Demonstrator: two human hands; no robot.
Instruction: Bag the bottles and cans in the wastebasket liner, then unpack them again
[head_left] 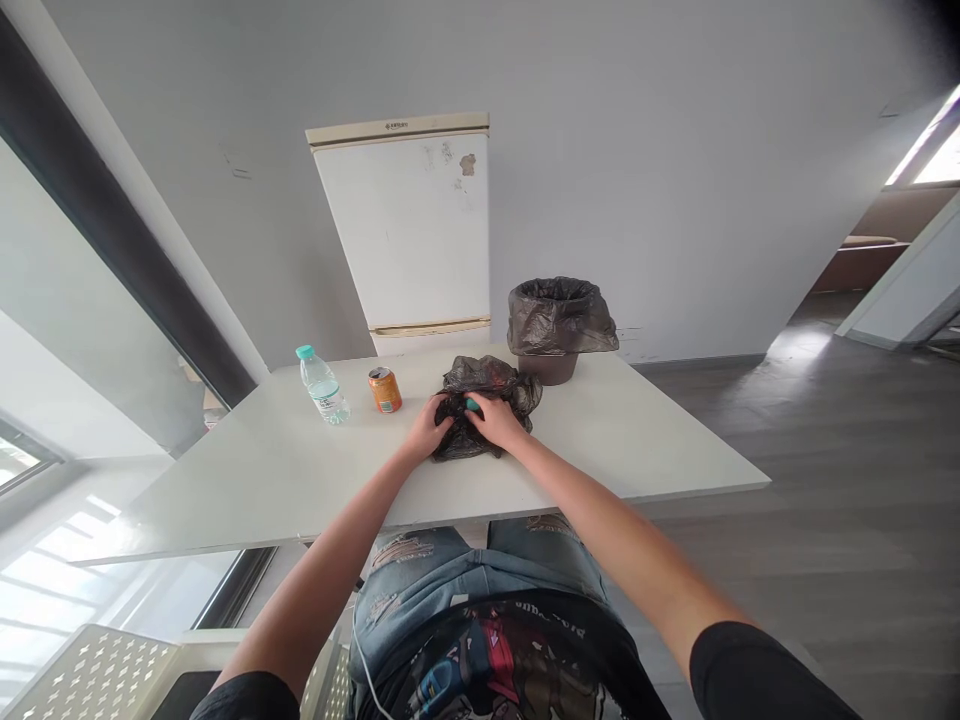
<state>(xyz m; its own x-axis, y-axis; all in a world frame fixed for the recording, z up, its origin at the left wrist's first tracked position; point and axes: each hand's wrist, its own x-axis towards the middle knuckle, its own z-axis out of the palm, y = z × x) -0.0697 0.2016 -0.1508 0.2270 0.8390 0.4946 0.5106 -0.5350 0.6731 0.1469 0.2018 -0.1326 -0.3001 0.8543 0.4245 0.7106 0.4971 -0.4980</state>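
Black plastic is bunching under both hands: a crumpled bag [469, 443] is lying on the white surface [262, 470], in front of the person and just nearer than a lined bin [549, 369]. The left hand [430, 428] is resting at the bag's left side and the right hand [496, 420] is reaching over its middle, beside a small green item [472, 404] that is showing among the folds. On both hands the fingers are resting partly curled, with a narrow gap between the hands; whether they are pinching the film or holding the green item, I cannot tell. The step in hand seems to be handling the bag around that item. The next move is probably calling for a light, sure hold on thin, slippery film. An orange can [385, 391] and a clear bottle [325, 390] are standing apart, to the left.
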